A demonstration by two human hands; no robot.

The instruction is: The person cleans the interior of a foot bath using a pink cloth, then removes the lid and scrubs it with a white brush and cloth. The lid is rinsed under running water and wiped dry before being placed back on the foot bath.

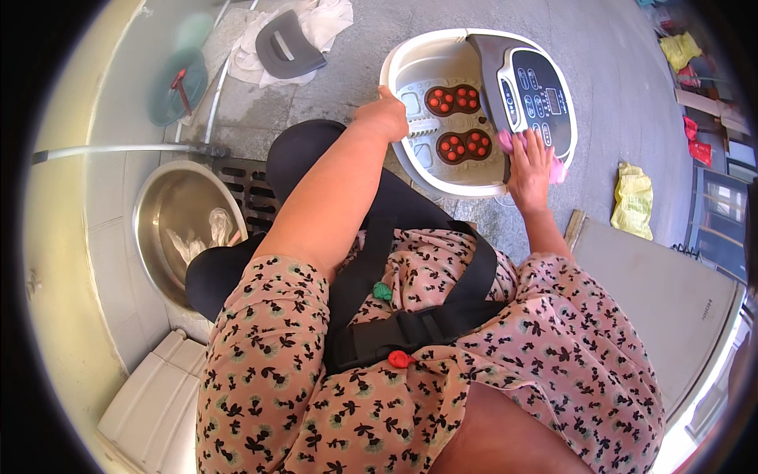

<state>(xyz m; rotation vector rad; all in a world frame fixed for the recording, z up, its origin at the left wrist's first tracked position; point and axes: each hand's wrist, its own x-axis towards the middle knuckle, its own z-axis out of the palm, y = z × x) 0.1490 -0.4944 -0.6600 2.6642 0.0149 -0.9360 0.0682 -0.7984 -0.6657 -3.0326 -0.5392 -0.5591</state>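
An electric foot bath (414, 53) stands on the floor in front of me, its basin uncovered. Two dark pads of red massage rollers (453, 99) lie in its bottom. My left hand (385, 117) grips the rim on the basin's left side. On the other side, my right hand (529, 163) presses a pink cloth (558, 170) against the lower part of the control panel (551, 83). Parts of the cloth show on both sides of the fingers. The panel bears printed buttons and a small display.
A dark grey plastic cover (296, 44) rests on white cloth (334, 18) at the upper left. Below are a green basin (163, 106) and a steel basin (172, 172) holding water and wet cloth. A yellow bag (632, 201) and a Haier appliance (645, 296) are to the right.
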